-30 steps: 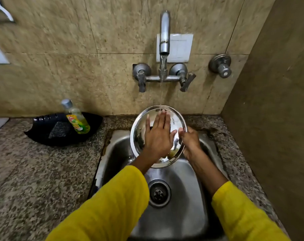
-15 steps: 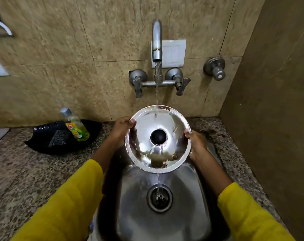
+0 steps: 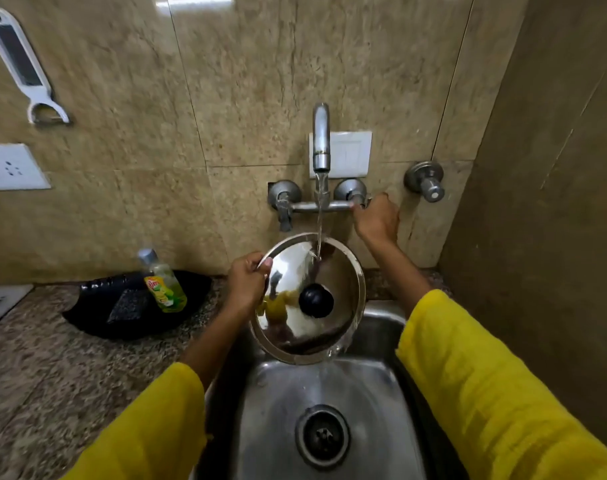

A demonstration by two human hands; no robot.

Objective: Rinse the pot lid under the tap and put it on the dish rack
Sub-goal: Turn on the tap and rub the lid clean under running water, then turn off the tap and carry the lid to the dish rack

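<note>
- Left hand [image 3: 246, 284] clamping the left rim of the pot lid [image 3: 309, 299], tilting it over the sink [image 3: 375, 327], under the tap [image 3: 321, 140].
- Right hand [image 3: 376, 218] closing on the tap's right handle.
- Water running off the lid's near edge.

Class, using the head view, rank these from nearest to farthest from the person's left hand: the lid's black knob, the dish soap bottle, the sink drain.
From the left hand:
1. Black knob, just right, on the lid.
2. Dish soap bottle, left, on the counter.
3. Sink drain, below, in the basin.
</note>
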